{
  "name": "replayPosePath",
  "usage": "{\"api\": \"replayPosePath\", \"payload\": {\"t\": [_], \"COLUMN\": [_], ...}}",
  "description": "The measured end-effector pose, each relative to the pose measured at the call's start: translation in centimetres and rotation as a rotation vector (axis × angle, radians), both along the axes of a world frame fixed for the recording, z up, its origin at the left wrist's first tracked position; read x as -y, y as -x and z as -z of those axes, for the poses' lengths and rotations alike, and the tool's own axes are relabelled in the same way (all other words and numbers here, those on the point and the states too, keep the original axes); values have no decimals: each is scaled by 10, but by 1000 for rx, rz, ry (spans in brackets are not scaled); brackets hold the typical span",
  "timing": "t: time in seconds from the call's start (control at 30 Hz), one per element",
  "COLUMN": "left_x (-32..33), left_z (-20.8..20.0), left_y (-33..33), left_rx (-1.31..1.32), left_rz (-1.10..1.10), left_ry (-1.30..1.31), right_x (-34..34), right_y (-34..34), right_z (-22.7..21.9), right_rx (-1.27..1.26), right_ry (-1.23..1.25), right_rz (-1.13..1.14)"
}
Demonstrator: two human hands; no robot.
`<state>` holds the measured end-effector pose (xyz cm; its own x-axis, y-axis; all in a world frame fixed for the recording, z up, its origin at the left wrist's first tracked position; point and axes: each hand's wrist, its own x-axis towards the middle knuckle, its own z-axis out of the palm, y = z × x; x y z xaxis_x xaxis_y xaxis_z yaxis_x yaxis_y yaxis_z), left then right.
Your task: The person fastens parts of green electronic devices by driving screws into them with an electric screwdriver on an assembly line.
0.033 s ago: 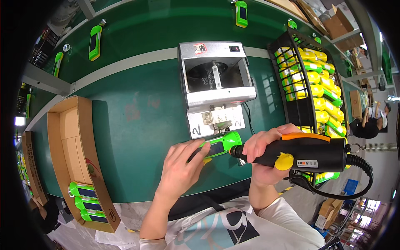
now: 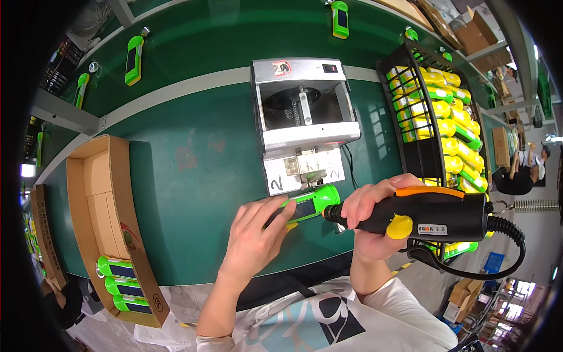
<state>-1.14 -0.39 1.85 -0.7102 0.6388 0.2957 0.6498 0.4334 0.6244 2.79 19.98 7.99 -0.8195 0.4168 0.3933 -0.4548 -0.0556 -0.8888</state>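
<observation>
My left hand [image 2: 253, 236] is closed around a green and yellow flashlight [image 2: 324, 200] with a dark panel along its side. Its wide head points right, above the green bench. My right hand [image 2: 370, 214] grips a black electric screwdriver [image 2: 463, 220] with an orange lever, held nearly level. The screwdriver's nose meets the head end of the flashlight; the bit's exact contact is hidden. Just beyond the flashlight stands a silver screw feeder [image 2: 311, 136] with an open top window and a small metal outlet at its front.
On the left, a cardboard box [image 2: 98, 220] holds several green flashlights [image 2: 122, 267] at its near end. A black crate [image 2: 423, 141] full of yellow-green flashlights stands right. More flashlights, one of them green [image 2: 134, 61], lie along the far strip. A black cable [image 2: 511, 232] loops from the screwdriver.
</observation>
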Motion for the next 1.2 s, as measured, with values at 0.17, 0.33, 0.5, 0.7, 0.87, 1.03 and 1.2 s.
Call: {"api": "replayPosePath", "payload": {"t": [0.17,0.33,0.5,0.7,0.87,1.03,1.2], "left_x": [-2,-9,-10,-13,-14,-13,-13], "left_z": [-2,-19,-16,-16,-13,-13,-13], "left_y": [-3,-6,-11,-13,-13,-11,-12], "left_rx": [-45,-178,-174,-213,-223,-193,-141], "left_rz": [-27,26,16,10,9,20,-10], "left_ry": [30,248,324,325,320,324,283], "right_x": [1,0,2,4,2,-5,-7], "right_y": [-1,-2,-1,-1,-3,-4,-4], "right_z": [1,-2,-3,-1,-4,2,4], "right_rx": [4,19,22,-27,-12,-118,-120], "right_ry": [23,21,26,24,-2,3,19], "right_rz": [0,8,13,39,48,-7,-20]}}
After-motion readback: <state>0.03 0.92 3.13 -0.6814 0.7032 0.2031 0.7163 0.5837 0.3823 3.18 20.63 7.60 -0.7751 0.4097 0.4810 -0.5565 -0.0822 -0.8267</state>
